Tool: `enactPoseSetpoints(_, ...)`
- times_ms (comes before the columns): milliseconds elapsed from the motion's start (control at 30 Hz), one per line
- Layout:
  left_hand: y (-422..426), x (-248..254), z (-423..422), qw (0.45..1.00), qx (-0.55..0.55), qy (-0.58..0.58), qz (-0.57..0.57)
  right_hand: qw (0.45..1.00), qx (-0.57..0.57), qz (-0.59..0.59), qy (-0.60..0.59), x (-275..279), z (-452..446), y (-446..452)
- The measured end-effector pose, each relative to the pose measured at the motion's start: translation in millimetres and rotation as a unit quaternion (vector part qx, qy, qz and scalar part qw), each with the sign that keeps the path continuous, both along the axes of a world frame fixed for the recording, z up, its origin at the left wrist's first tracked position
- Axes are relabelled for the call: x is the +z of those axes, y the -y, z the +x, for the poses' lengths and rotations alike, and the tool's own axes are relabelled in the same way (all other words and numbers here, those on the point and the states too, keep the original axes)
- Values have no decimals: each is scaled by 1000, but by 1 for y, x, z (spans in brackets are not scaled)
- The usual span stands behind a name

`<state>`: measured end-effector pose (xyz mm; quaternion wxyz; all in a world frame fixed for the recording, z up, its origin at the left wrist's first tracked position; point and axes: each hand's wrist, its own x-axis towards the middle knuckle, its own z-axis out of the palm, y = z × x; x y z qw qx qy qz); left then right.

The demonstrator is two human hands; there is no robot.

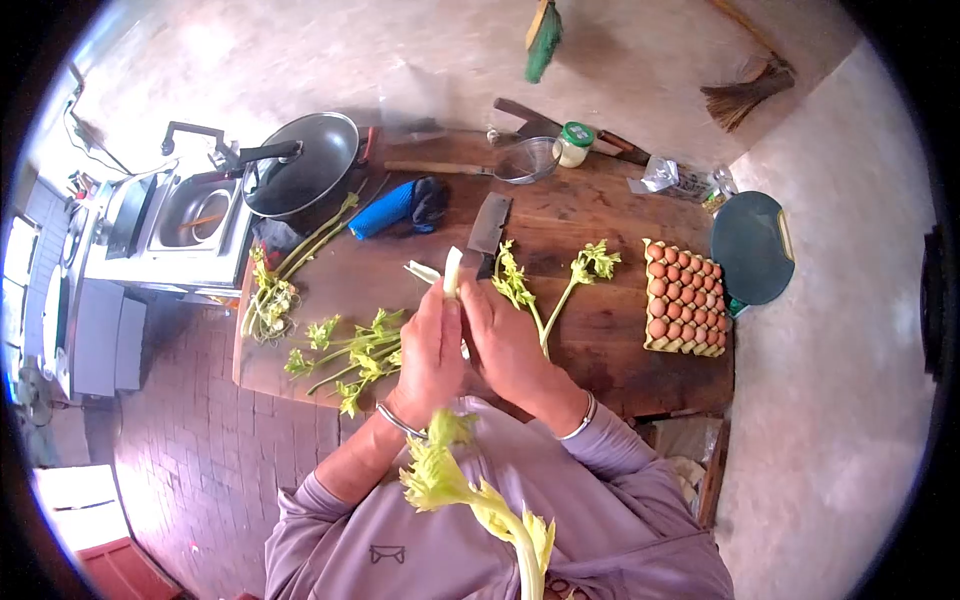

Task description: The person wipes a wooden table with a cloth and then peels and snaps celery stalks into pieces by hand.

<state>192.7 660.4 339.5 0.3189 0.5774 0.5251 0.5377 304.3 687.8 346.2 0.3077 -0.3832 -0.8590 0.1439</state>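
My left hand (430,340) is wrapped round a pale celery stalk (453,268), whose cut end sticks up above the fingers. My right hand (500,335) presses against the same stalk from the right, its fingers closed and partly hidden. Just beyond the hands a cleaver (490,222) lies on the wooden table (590,375). A short white stalk piece (422,271) is left of the fingertips. Leafy celery (365,355) spreads left of my left hand, and another leafy stalk (565,295) lies to the right. Close to the camera, a celery top (480,495) hangs over my chest.
An egg tray (686,298) and a dark round board (752,247) are at the right. At the back are a strainer (527,160), a green-lidded jar (574,145) and a blue roll (382,210). A wok (305,165) and a sink (205,210) are left.
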Motion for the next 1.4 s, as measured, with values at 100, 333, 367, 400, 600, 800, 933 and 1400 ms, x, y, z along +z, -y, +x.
enactPoseSetpoints(100, -2, -7, -6, 991, -5, 115, -71, 998, -19, -20, 51, 2, -8, 6)
enactPoseSetpoints(333, -6, -27, -23, 940, -24, 268, -211, 986, 39, 8, 165, -16, -13, 10)
enactPoseSetpoints(367, -7, -24, -24, 935, -6, 266, -235, 988, 41, 26, 149, -18, -15, 10)
enactPoseSetpoints(400, -8, -28, -27, 934, -3, 265, -239, 988, 43, 23, 148, -16, -17, 11)
enactPoseSetpoints(600, -35, -74, -60, 887, 43, 396, -231, 984, 101, 12, 149, -38, -27, 30)
enactPoseSetpoints(800, -58, -116, -167, 819, 209, 518, -128, 984, 64, -64, 153, -53, 9, 40)
enactPoseSetpoints(933, -51, -161, -303, 834, 210, 510, -1, 982, 16, -122, 142, -56, 54, 45)
enactPoseSetpoints(1400, -26, -167, -130, 900, -58, -415, -123, 980, -82, -177, -43, -53, 98, 50)
